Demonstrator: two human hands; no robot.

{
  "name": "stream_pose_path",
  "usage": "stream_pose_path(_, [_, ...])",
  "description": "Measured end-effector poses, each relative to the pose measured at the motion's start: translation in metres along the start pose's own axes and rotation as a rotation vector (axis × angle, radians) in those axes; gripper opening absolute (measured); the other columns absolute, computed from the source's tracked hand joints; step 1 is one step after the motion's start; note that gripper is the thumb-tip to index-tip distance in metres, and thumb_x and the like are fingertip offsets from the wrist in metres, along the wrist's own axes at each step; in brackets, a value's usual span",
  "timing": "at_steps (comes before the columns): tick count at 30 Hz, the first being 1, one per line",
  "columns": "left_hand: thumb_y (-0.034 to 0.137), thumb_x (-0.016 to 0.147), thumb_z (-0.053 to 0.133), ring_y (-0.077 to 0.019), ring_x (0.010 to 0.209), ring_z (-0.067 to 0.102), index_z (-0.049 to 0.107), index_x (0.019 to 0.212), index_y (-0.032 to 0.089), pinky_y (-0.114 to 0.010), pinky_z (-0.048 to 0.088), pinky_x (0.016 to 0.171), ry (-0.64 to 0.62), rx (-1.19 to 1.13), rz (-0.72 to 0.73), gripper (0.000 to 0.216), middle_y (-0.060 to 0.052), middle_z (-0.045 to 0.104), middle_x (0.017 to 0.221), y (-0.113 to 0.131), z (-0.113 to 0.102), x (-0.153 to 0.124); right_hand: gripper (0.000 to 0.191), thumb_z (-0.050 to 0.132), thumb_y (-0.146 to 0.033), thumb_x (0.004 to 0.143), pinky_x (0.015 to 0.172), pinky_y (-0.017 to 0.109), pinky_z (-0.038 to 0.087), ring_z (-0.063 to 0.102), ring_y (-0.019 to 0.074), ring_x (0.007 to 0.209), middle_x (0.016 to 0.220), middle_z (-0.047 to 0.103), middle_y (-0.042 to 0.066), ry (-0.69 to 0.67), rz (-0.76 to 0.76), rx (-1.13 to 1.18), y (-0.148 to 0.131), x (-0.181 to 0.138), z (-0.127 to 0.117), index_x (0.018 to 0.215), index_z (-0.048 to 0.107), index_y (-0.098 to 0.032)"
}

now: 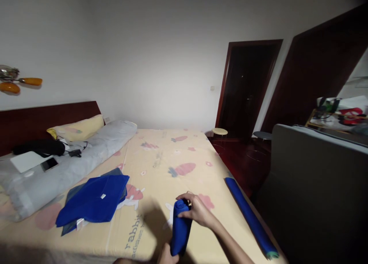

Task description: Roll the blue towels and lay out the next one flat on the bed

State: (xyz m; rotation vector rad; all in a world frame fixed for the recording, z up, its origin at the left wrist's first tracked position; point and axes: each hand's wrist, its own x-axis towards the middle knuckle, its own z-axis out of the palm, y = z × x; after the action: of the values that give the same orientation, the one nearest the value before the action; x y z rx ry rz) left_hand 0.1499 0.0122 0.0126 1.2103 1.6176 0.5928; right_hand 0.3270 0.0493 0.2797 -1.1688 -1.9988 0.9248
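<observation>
A rolled blue cloth (180, 227) lies on the bed sheet (161, 168) near the front edge. My right hand (197, 209) is closed over the roll's far end, fingers curled round it. My left hand (166, 256) shows only partly at the bottom edge and touches the roll's near end; its fingers are mostly out of view. A pile of flat blue cloths (94, 200) lies to the left on the sheet, apart from both hands.
A long blue roll (250, 217) lies along the bed's right edge. A grey bolster (66, 166), a yellow pillow (79, 129), a phone (49, 164) and a white tablet (27, 161) lie at the headboard side. A grey sofa back (316, 187) stands to the right, dark doors behind.
</observation>
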Motion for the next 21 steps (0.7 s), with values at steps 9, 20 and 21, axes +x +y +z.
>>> stream_pose_path(9, [0.026, 0.054, 0.068, -0.0308, 0.114, 0.058, 0.052, 0.128, 0.032, -0.044, 0.049, 0.096, -0.046, -0.056, 0.296, 0.076, -0.009, 0.065, 0.118, -0.03, 0.002, 0.008, 0.043, 0.082, -0.041, 0.054, 0.063, 0.024, 0.045, 0.06, 0.0139, 0.068, 0.077, 0.07, -0.003, -0.105, -0.126, -0.562, 0.02, 0.048, -0.155, 0.091, 0.072, -0.022])
stream_pose_path(20, [0.038, 0.059, 0.071, -0.0276, 0.106, 0.063, 0.061, 0.117, 0.032, -0.035, 0.056, 0.084, 0.024, -0.043, 0.275, 0.059, -0.008, 0.067, 0.106, -0.035, 0.001, 0.015, 0.025, 0.048, -0.014, 0.085, 0.084, 0.035, 0.037, 0.053, 0.0236, 0.097, 0.099, 0.067, 0.013, 0.289, -0.15, -1.091, 0.109, 0.026, -0.222, 0.103, 0.064, -0.014])
stream_pose_path(21, [0.038, 0.059, 0.071, -0.0276, 0.106, 0.063, 0.061, 0.116, 0.033, -0.035, 0.056, 0.083, 0.024, -0.049, 0.276, 0.058, -0.008, 0.067, 0.106, -0.036, 0.002, 0.016, 0.027, 0.044, -0.011, 0.085, 0.084, 0.036, 0.038, 0.054, 0.0237, 0.095, 0.098, 0.067, 0.013, 0.3, -0.152, -1.12, 0.124, 0.012, -0.212, 0.102, 0.065, -0.014])
